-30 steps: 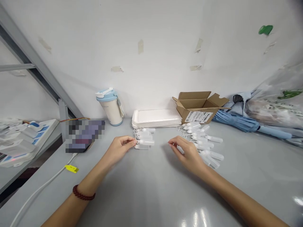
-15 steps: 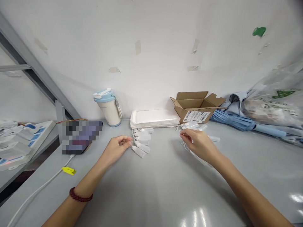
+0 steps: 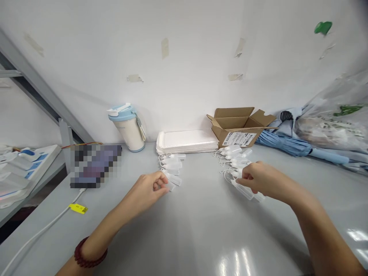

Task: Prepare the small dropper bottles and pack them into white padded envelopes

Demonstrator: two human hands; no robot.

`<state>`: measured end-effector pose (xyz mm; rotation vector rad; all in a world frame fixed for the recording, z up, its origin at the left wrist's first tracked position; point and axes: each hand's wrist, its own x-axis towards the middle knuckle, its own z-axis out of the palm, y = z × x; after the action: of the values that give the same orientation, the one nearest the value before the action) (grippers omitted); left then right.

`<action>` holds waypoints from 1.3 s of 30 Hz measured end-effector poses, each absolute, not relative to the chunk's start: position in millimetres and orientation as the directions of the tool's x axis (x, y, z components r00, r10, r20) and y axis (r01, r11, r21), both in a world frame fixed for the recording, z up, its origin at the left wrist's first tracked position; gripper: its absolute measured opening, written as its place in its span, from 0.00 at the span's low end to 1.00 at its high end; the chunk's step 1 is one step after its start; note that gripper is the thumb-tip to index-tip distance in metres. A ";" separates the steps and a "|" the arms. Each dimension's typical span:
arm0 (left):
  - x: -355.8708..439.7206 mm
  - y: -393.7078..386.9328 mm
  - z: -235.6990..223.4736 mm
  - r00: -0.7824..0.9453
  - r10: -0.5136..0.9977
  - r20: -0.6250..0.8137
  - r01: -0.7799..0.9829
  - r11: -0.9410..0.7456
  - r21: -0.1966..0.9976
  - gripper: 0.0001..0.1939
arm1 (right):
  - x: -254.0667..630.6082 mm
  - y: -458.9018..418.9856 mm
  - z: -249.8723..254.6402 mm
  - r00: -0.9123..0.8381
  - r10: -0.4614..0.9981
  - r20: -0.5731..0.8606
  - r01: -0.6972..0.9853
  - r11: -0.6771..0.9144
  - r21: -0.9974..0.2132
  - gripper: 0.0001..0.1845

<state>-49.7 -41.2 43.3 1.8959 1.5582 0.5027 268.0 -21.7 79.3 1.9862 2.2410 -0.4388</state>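
My left hand (image 3: 151,188) is at the front end of a column of small translucent plastic tubes (image 3: 174,165) with white cord loops. Its curled thumb and fingers close over the nearest tube (image 3: 171,187), hiding the corded end. On the right, my right hand (image 3: 263,179) grips the neck of a translucent tube (image 3: 244,190), fingertips pinched. That tube lies slanted at the front of a second group of corded tubes (image 3: 232,150). Some of this group is covered by the hand.
A white stack of flat packets (image 3: 186,141) lies against the wall beside an open cardboard box (image 3: 230,135). A blue-lidded cup (image 3: 126,128) and a pixelated phone (image 3: 99,165) are left. A folded blue umbrella (image 3: 287,142) and a plastic bag (image 3: 333,126) lie right.
My right hand has moved right and toward me, and more tubes of the right group now show. My left hand has shifted slightly right and nearer. The view has tilted a little.
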 end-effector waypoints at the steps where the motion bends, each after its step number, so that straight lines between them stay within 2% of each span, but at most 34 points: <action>1: -48.0 -42.1 42.6 0.228 0.967 -0.109 0.725 -0.094 0.683 0.07 | 268.8 -21.5 79.2 -0.118 0.940 -0.319 0.987 0.074 -0.146 0.18; 3: -44.9 -44.1 42.6 0.222 0.966 -0.134 0.713 -0.067 0.698 0.10 | 269.1 -20.6 78.1 -0.109 0.916 -0.385 0.985 0.047 -0.166 0.16; 6: -42.0 -46.4 44.4 0.213 0.963 -0.166 0.697 -0.030 0.716 0.13 | 267.8 -19.2 74.6 -0.125 0.903 -0.410 0.982 0.055 -0.179 0.11; 14: -36.9 -46.2 45.0 0.239 0.956 -0.169 0.656 -0.031 0.754 0.11 | 256.2 -22.6 63.9 -0.239 0.922 -0.305 0.969 0.204 -0.143 0.11; 16: -35.3 -47.8 43.2 0.254 0.954 -0.161 0.643 -0.041 0.765 0.11 | 249.5 -22.9 62.8 -0.302 0.919 -0.254 0.947 0.258 -0.192 0.09; 18: -33.1 -50.1 41.0 0.271 0.950 -0.157 0.611 -0.044 0.791 0.11 | 240.8 -23.7 61.9 -0.387 0.906 -0.174 0.898 0.327 -0.294 0.06; 23: -22.7 -55.7 38.1 0.307 0.936 -0.172 0.465 0.010 0.885 0.17 | 213.6 -33.0 53.3 -0.561 0.817 0.133 0.651 0.534 -0.539 0.06; 26: -17.2 -57.5 37.9 0.341 0.929 -0.145 0.398 -0.003 0.918 0.20 | 199.6 -40.9 42.4 -0.629 0.761 0.159 0.551 0.580 -0.599 0.07; 29: -15.7 -58.3 37.2 0.362 0.921 -0.140 0.370 -0.004 0.929 0.19 | 191.6 -44.8 32.7 -0.660 0.733 0.163 0.514 0.600 -0.613 0.07; 33: -17.1 -59.1 36.8 0.363 0.918 -0.160 0.358 0.022 0.933 0.17 | 189.5 -44.0 29.9 -0.656 0.731 0.185 0.497 0.604 -0.623 0.08; 39: -19.6 -58.1 40.3 0.289 0.950 -0.116 0.357 0.005 0.934 0.14 | 192.4 -44.6 39.3 -0.631 0.760 0.157 0.505 0.556 -0.660 0.10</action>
<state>-19.6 -58.1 40.3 1.5470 1.2469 0.7374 192.4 -44.6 39.3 1.3574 3.1370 -1.0707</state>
